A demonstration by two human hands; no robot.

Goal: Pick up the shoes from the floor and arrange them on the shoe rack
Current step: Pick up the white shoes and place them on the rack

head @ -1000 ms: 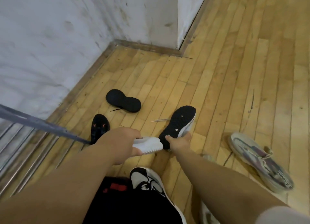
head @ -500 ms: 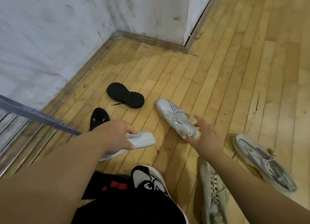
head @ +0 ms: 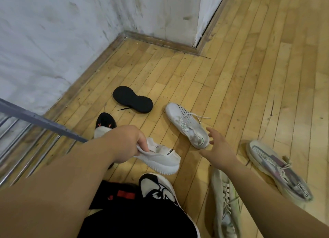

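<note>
The white laced sneaker point(head: 187, 125) lies upright on the wooden floor point(head: 231, 77), its toe pointing away from the person and its laces loose; the right hand point(head: 219, 152) is just beside its heel with fingers straight and spread, holding nothing, and whether a fingertip touches the heel cannot be told; left of this sneaker and nearer to the person, the left hand point(head: 128, 143) has its fingers curled round the collar of a white knit shoe point(head: 160, 159), whose thick ribbed sole faces down; beyond the sneaker to the left a black shoe point(head: 132, 99) lies with its sole up; further left of the sneaker a black shoe with orange marks point(head: 105, 121) is partly hidden by the left arm, and past it stands the shoe rack point(head: 41, 121); nearer than the sneaker a pale shoe with light laces point(head: 225, 202) lies under the right forearm; to the sneaker's right lies a multicoloured shoe point(head: 277, 171).
</note>
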